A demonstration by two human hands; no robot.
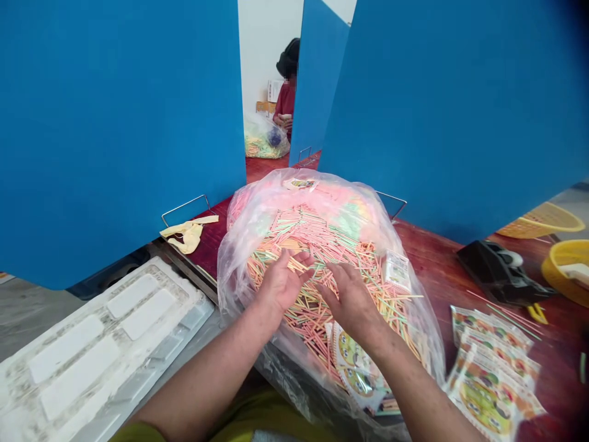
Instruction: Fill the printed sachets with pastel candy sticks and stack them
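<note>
A clear plastic bag (pixel 237 264) lies wide open in front of me, heaped with thin pastel sticks (pixel 301 221) in pink, green, yellow and orange. Over the middle of the heap, my left hand (pixel 281 283) is turned palm up, its fingers curled around a few yellowish sticks (pixel 297 264). Just to its right, my right hand (pixel 350 299) faces down with fingers stretched out and somewhat apart; nothing shows in it. Below the right hand, printed packets (pixel 352 356) rest on the sticks. A small white printed packet (pixel 396 270) lies at the heap's right side.
Printed pouches (pixel 492 380) are stacked on the red table at right, near a black tape dispenser (pixel 501 270) and yellow baskets (pixel 568 264). Blue partitions (pixel 119 123) stand behind. A white foam slab (pixel 92 350) is at left. Another person (pixel 285 101) sits beyond the gap.
</note>
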